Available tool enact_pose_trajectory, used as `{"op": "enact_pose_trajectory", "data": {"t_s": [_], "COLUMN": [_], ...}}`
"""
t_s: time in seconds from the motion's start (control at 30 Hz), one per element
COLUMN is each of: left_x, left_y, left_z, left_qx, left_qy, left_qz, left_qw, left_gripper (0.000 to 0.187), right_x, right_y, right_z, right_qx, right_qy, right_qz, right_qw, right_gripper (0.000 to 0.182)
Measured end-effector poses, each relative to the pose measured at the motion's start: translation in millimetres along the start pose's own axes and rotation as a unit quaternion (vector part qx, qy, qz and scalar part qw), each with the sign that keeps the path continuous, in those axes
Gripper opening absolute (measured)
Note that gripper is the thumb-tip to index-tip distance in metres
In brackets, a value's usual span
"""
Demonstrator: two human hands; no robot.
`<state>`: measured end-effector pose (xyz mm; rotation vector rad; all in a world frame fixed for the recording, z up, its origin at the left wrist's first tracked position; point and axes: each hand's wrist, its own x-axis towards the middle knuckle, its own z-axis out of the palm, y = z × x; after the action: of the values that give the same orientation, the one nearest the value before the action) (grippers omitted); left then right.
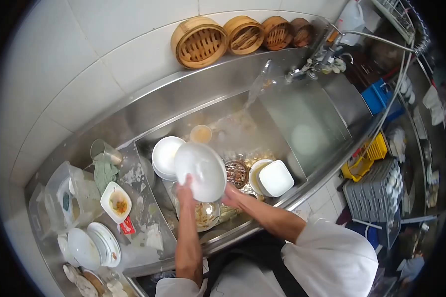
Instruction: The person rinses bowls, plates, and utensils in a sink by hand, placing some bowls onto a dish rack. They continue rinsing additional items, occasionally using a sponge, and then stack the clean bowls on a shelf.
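A large white bowl (201, 171) is held over the sink basin between my two hands. My left hand (186, 189) grips its lower left edge, and my right hand (229, 194) grips its lower right edge. Beside it on the left stands a stack of white bowls (165, 154). Under and right of the held bowl lie a brown strainer (237, 173) and a square white dish (276, 178) stacked on other dishes. A small tan bowl (201, 133) sits behind. Below is a clear bowl (206, 216) with food scraps, partly hidden by my arms.
Bamboo steamers (199, 43) line the back ledge. Water runs from a faucet (267, 67). A water-filled basin (305, 133) is at right. On the left counter are a square bowl with scraps (116, 202), a plastic tub (79, 190) and stacked plates (86, 246). Grey crates (369, 198) stand right.
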<state>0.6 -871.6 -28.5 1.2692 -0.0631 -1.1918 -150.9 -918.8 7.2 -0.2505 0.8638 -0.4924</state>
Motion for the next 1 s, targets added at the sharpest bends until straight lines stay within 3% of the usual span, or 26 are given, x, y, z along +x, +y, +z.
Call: {"op": "enact_pose_trajectory", "data": {"t_s": [0.03, 0.1, 0.13, 0.17, 0.2, 0.23, 0.27, 0.33, 0.4, 0.47, 0.5, 0.53, 0.63, 0.67, 0.77, 0.8, 0.87, 0.93, 0.97, 1.0], "left_x": [5, 10, 12, 32, 32, 35, 46, 57, 64, 79, 85, 89, 76, 81, 101, 100, 74, 73, 74, 76], "left_y": [11, 21, 26, 10, 12, 12, 8, 28, 37, 37, 29, 20, -2, -18, -40, -28, -7, -22, -27, -29], "left_z": [-4, -2, 1, 9, 39, 73, 97, 141, 183, 222, 232, 235, 251, 256, 237, 224, 219, 224, 221, 215], "left_qx": [0.002, 0.052, 0.08, 0.184, 0.264, 0.157, 0.131, 0.187, 0.178, 0.179, 0.15, 0.126, 0.039, 0.039, -0.027, -0.049, -0.077, -0.053, -0.04, -0.074], "left_qy": [0.008, 0.012, 0.016, -0.006, -0.005, -0.026, -0.103, -0.089, -0.07, -0.055, -0.062, -0.068, -0.054, -0.045, -0.042, -0.046, -0.085, -0.066, -0.056, -0.062], "left_qz": [0.054, 0.1, 0.12, 0.152, 0.163, 0.094, 0.124, 0.169, 0.179, 0.2, 0.187, 0.17, 0.112, 0.119, 0.083, 0.064, 0.056, 0.062, 0.065, 0.036], "left_qw": [0.999, 0.994, 0.989, 0.971, 0.951, 0.983, 0.978, 0.964, 0.965, 0.962, 0.969, 0.975, 0.991, 0.991, 0.995, 0.996, 0.992, 0.994, 0.996, 0.995], "left_gripper": [0.037, 0.036, 0.036, 0.036, 0.034, 0.037, 0.043, 0.047, 0.048, 0.049, 0.05, 0.051, 0.052, 0.051, 0.05, 0.05, 0.046, 0.045, 0.045, 0.045], "right_x": [-13, -11, -20, -4, 26, 51, 64, 87, 65, 46, 53, 36, 120, 140, 116, 86, 77, 157, 157, 135], "right_y": [-3, -52, -71, -67, -61, -74, -98, -142, -163, -146, -147, -160, -213, -230, -182, -182, -229, -209, -191, -175], "right_z": [-13, -47, -37, -35, -32, -33, -35, -37, -38, -27, -35, -33, -84, -78, -79, -93, -83, -121, -94, -59], "right_qx": [0.0, -0.291, -0.36, -0.509, -0.636, -0.738, -0.742, -0.742, -0.646, -0.621, -0.55, -0.565, -0.484, -0.412, -0.62, -0.698, -0.72, -0.597, -0.534, -0.517], "right_qy": [-0.007, 0.12, 0.067, 0.04, 0.013, -0.012, -0.03, -0.063, 0.129, 0.148, 0.012, 0.043, 0.289, 0.366, 0.103, 0.045, 0.123, 0.165, 0.168, 0.153], "right_qz": [0.003, -0.137, -0.245, -0.33, -0.408, -0.475, -0.494, -0.528, -0.436, -0.446, -0.404, -0.392, -0.444, -0.423, -0.372, -0.475, -0.31, -0.44, -0.521, -0.539], "right_qw": [1.0, 0.939, 0.898, 0.794, 0.655, 0.48, 0.453, 0.408, 0.614, 0.627, 0.731, 0.725, 0.696, 0.719, 0.683, 0.535, 0.609, 0.65, 0.644, 0.647], "right_gripper": [0.038, 0.034, 0.031, 0.03, 0.03, 0.03, 0.03, 0.03, 0.035, 0.039, 0.042, 0.038, 0.033, 0.028, 0.028, 0.027, 0.027, 0.027, 0.024, 0.022]}}
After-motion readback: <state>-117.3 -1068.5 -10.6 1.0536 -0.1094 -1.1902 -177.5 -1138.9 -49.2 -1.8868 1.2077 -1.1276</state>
